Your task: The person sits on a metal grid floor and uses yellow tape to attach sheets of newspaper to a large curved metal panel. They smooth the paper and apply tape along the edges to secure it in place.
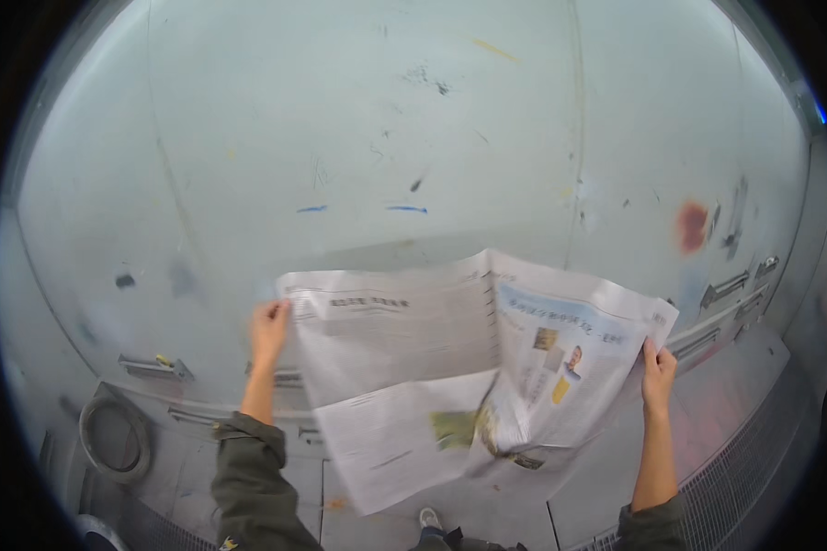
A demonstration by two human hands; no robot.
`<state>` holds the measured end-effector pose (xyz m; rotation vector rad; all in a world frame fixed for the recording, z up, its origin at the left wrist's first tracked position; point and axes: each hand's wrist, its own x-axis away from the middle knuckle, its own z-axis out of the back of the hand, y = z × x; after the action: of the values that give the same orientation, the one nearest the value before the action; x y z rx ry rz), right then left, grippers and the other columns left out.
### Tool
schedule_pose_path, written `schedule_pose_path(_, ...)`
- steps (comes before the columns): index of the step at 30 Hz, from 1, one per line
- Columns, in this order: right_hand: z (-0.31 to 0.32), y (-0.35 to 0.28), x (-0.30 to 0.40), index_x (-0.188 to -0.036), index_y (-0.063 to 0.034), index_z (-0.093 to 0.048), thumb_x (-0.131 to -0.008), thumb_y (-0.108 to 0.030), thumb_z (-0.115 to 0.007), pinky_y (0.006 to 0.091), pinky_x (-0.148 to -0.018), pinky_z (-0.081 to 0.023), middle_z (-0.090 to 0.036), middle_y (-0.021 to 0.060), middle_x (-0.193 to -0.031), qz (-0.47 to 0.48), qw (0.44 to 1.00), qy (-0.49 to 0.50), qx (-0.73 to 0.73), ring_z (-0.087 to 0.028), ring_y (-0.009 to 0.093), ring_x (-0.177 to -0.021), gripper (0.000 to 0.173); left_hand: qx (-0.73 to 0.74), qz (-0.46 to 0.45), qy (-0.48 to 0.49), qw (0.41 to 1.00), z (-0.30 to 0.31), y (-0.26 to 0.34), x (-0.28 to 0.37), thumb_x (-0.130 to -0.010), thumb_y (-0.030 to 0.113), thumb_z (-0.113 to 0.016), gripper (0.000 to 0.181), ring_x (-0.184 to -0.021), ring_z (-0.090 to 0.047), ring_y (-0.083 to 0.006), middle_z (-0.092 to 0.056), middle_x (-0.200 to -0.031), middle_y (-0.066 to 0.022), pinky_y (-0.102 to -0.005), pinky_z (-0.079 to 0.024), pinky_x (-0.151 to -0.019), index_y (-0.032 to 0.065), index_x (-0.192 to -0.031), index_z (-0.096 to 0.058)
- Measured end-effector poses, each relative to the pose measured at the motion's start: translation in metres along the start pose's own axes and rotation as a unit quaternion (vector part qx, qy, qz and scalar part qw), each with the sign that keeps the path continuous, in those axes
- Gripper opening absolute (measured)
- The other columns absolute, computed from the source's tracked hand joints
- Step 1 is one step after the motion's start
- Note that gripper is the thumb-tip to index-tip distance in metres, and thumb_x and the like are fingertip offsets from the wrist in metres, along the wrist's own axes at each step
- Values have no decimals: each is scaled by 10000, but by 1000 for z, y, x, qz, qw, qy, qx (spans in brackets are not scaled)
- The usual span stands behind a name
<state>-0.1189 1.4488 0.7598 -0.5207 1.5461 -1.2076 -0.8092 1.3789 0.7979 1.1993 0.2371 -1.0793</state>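
Note:
A newspaper sheet is spread wide between my two hands, in front of a pale grey-green wall panel. Its upper left edge is pinched in my left hand. On the other side, my right hand grips the right edge just below the top corner. A crease runs down the middle of the paper, and the lower part is crumpled and sagging. Print and small coloured pictures cover it. Much of the lower wall and the floor is hidden behind the paper.
Short metal rails project from the lower wall at both sides. A ring-shaped object stands at the lower left. Floor grating runs along the right. My shoe shows below the paper. The wall bears a red paint patch.

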Motion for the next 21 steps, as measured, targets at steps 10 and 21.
schedule_pose_path(10,-182,-34,-159,-757,47,-518,-917,-239,-738,318,-591,-343,-452,48,-687,196,972,33,124,-392,148,-647,395,306,174,153,923,60,-85,-192,-963,185,-676,357,-790,-710,-181,-728,-867,-129,-251,-559,-686,-69,-1212,-654)
schedule_pose_path(21,-243,-75,-152,-1030,-35,-700,-907,-244,-750,288,-684,-461,-569,38,-837,266,911,304,78,-518,142,-703,248,-226,-130,163,951,16,-22,-62,-602,407,-947,1267,-1529,-48,-464,-59,-1674,-219,-566,-163,-1228,141,-1603,-218)
